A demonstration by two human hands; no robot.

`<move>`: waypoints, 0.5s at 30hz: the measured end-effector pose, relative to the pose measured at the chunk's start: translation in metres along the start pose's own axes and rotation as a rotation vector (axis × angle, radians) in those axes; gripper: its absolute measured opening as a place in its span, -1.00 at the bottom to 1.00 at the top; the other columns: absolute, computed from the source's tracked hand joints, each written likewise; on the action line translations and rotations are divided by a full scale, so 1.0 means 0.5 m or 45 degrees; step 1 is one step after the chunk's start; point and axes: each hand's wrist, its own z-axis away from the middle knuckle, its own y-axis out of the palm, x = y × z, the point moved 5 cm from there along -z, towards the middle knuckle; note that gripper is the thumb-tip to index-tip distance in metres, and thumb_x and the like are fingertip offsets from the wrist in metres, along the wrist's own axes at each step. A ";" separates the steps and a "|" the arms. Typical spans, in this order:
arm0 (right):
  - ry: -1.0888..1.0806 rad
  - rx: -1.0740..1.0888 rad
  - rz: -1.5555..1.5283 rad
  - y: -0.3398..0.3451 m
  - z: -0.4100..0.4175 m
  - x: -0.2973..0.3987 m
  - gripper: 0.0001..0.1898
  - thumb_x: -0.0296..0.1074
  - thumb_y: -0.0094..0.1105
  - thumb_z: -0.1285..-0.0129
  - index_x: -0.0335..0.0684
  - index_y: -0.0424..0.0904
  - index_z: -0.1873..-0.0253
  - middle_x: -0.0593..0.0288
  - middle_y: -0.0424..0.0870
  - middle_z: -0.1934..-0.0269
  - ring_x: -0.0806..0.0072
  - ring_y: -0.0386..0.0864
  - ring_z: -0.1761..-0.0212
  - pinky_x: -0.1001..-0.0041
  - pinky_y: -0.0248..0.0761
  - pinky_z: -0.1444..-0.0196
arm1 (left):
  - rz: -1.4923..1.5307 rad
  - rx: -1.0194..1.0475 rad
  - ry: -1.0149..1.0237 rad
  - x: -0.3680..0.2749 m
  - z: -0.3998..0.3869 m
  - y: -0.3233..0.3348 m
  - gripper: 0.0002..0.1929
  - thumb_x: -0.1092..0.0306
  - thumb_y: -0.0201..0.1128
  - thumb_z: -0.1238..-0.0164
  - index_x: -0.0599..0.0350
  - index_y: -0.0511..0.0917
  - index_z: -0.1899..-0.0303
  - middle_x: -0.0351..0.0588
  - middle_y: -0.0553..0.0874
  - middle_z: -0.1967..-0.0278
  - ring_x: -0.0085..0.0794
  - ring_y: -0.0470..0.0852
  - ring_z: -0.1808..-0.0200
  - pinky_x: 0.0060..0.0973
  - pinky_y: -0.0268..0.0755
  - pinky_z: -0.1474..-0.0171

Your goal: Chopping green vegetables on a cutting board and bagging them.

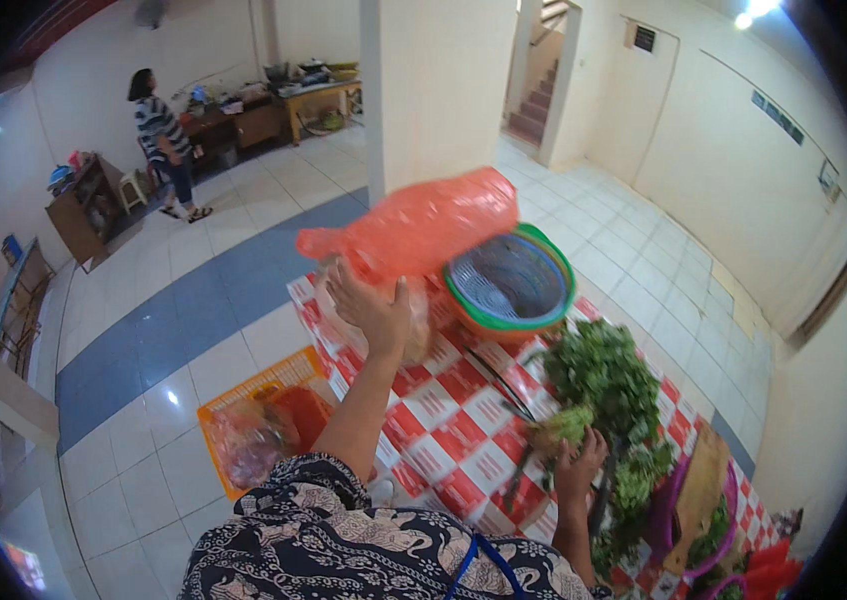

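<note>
My left hand (374, 311), fingers spread, reaches up against the near side of a bulging red plastic bag (431, 217). The bag lies over a clear plastic bag (417, 322), whose contents I cannot make out. Lower right, my right hand (579, 465) has its fingers apart beside a pale green leafy vegetable (564, 427); whether the fingertips touch it is unclear. A large bunch of dark leafy greens (603, 367) lies just beyond that hand. All this rests on a table with a red-and-white checked cloth (453, 435).
Nested plastic baskets (509, 277) with a green rim stand beside the red bag. A wooden board (697, 495) leans in a purple basket (727, 517) at right. An orange crate (217, 442) holding bags is at left. Farther off are a pillar (438, 90) and a standing person (164, 142).
</note>
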 end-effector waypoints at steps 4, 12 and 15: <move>-0.019 0.004 -0.132 0.107 -0.046 0.109 -0.47 -0.29 0.23 -0.20 -0.37 0.31 -0.21 -0.14 0.26 -0.18 -0.01 0.22 -0.24 0.15 0.12 -0.26 | -0.050 0.618 -0.281 0.092 -0.140 0.102 -0.35 0.25 0.31 -0.18 0.28 0.24 -0.26 0.19 0.42 -0.16 -0.14 0.41 -0.18 -0.32 0.26 -0.20; -0.276 -0.074 -0.585 0.102 -0.150 0.353 -0.39 -0.27 0.27 -0.18 -0.31 0.24 -0.28 -0.08 0.25 -0.23 0.09 0.26 -0.27 0.23 0.19 -0.26 | 1.299 1.093 -0.129 -0.165 -0.071 0.151 -0.49 0.32 0.18 -0.35 0.27 0.27 -0.26 0.09 0.54 -0.09 -0.33 0.55 -0.07 -0.41 0.39 -0.09; -0.377 -0.213 -1.332 -0.001 -0.162 0.380 -0.29 -0.18 0.11 -0.30 -0.23 -0.06 -0.43 -0.01 0.18 -0.31 0.24 0.25 -0.31 0.25 0.26 -0.22 | 1.282 1.440 0.311 -0.289 -0.001 0.113 -0.45 0.26 0.13 -0.39 0.30 0.20 -0.31 0.14 0.43 -0.21 -0.30 0.42 -0.23 -0.41 0.26 -0.24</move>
